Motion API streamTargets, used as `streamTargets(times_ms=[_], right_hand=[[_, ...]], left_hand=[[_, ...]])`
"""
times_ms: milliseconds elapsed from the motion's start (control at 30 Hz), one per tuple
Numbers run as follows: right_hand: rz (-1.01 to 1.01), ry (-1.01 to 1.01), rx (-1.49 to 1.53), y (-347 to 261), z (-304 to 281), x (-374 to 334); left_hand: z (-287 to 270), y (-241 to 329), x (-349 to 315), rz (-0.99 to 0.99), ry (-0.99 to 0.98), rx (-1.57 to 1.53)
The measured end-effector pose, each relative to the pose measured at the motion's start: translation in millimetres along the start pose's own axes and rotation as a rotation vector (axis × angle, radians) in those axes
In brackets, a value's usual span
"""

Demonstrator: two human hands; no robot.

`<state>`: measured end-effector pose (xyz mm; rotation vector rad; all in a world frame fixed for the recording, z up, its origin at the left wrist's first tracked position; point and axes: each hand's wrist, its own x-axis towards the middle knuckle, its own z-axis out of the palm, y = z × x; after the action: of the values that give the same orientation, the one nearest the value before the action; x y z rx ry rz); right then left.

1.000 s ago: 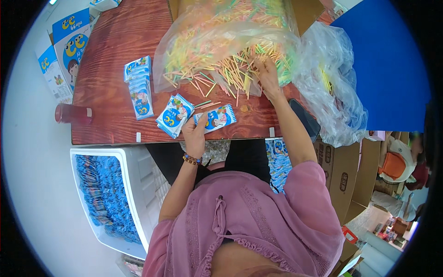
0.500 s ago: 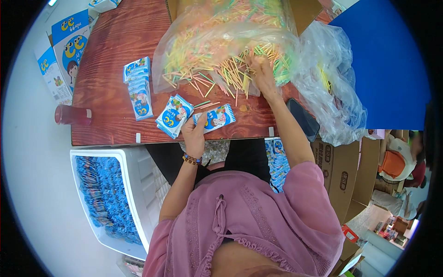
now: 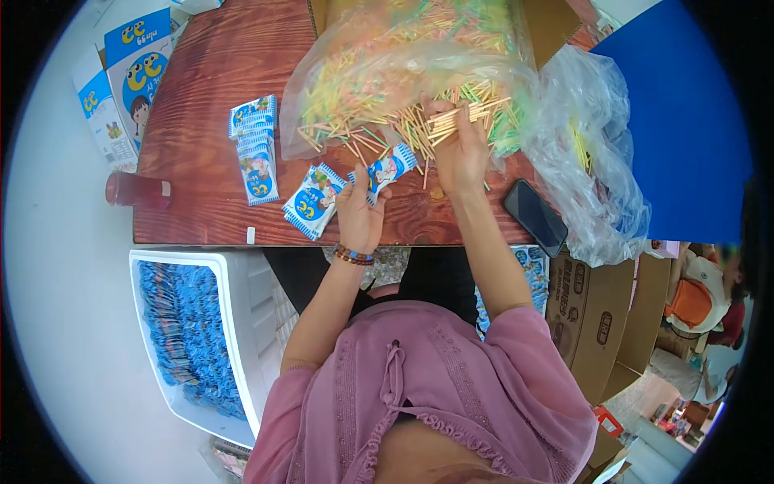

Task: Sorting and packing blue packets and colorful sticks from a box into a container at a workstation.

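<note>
One small packet [image 3: 392,168] is sitting tilted near the upper middle of the frame, showing white film, blue striped ends and a blue printed panel; the left hand [image 3: 360,211] is pinching it between thumb and fingers. Its lettering is appearing too small to read. Just left, a packet pile [image 3: 310,205] is displaying yellow characters on a blue disc. Right of the upper middle, the right hand [image 3: 463,161] is gripping a bundle of thin sticks [image 3: 490,107], mostly pale yellow. Left of the pile, a row of packets [image 3: 258,167] is overlapping, bearing similar print. Farther up, a clear bag [image 3: 302,129] is holding loose yellow, pink and green sticks [image 3: 413,133]. At upper left, a carton [image 3: 155,60] is carrying blue panels and yellow lettering drawn with eyes.
</note>
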<state>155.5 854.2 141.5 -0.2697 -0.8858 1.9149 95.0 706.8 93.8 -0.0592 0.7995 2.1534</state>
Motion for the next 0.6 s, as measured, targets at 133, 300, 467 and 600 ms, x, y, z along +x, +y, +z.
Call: streamTargets(times_ms=[133,300,467,600], right_hand=[[0.000,-0.094,0.010,2.6,11.3,-11.6],[-0.030,-0.070,0.037,7.3,24.2,-20.1],[-0.108,-0.085,-0.050,13.6,26.3,-23.4],[-0.048,-0.073,-0.149,18.2,27.2,-35.5]], left_hand=[[-12.2,-6.9,9.8,-0.013,-0.047,-0.090],[-11.1,-5.4,8.5,0.004,-0.074,-0.066],[-8.6,-5.3,6.7,0.027,-0.100,-0.068],[-6.5,-4.1,6.9,0.086,-0.107,-0.063]])
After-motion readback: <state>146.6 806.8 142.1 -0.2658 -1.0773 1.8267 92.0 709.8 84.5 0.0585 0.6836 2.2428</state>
